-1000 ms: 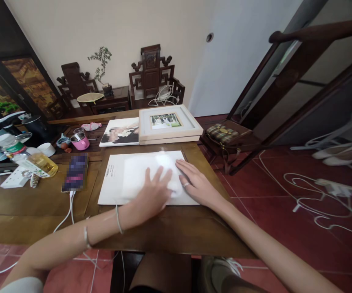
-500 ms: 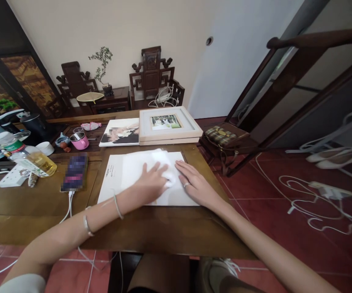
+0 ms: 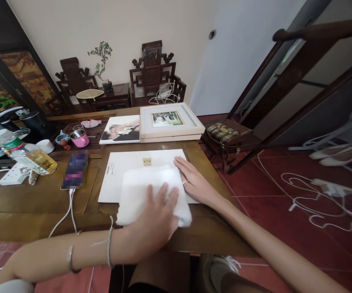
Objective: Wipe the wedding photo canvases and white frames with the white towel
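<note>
A white flat board (image 3: 124, 173) lies face down on the wooden table (image 3: 41, 203), with a small brass hanger (image 3: 147, 161) near its far edge. My left hand (image 3: 154, 224) lies flat with fingers spread on a white cloth (image 3: 142, 189) that covers the board's near edge and hangs past it. At the board's right edge, my right hand (image 3: 194, 183) rests flat with fingers stretched out, a ring on one finger.
Behind the board are a framed photo (image 3: 170, 122) and a photo print (image 3: 121, 130). To the left lie a phone (image 3: 75, 170) on a white cable, a pink cup (image 3: 81, 139), a bottle (image 3: 35, 159) and a power strip (image 3: 12, 176). A handbag (image 3: 225, 132) sits on a stool at right.
My left hand has pulled the white cloth toward me over the board's near edge, uncovering the brass hanger. My right hand has stayed in place.
</note>
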